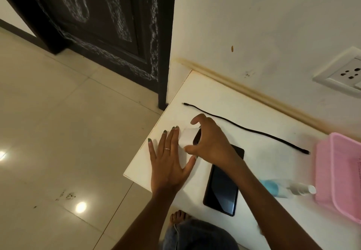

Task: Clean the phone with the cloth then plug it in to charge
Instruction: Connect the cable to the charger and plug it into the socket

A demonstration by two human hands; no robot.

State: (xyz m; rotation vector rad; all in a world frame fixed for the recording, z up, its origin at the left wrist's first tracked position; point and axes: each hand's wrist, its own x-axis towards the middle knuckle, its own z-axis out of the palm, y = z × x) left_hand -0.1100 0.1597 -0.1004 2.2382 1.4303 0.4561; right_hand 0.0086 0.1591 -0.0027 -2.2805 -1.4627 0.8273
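Observation:
A black phone [221,185] lies screen-up on the white table [224,97], near its front edge. Just left of the phone's far end is a small white cloth [187,136]. My left hand [169,157] lies flat with straight fingers, pressing on the cloth's left side. My right hand [210,139] arches over the cloth and the phone's top, its thumb and curled fingers pinching the cloth's folded edge. A small dark shape shows under that palm; I cannot tell what it is. A black charging cable [244,127] lies loose across the table behind the hands. A white wall socket [343,73] is at the right.
A pink plastic basket [343,173] stands at the table's right edge, with a blue-and-white spray bottle [283,188] lying beside it. The table's left edge drops to a tiled floor [58,132]. A dark door [101,24] stands at the back left.

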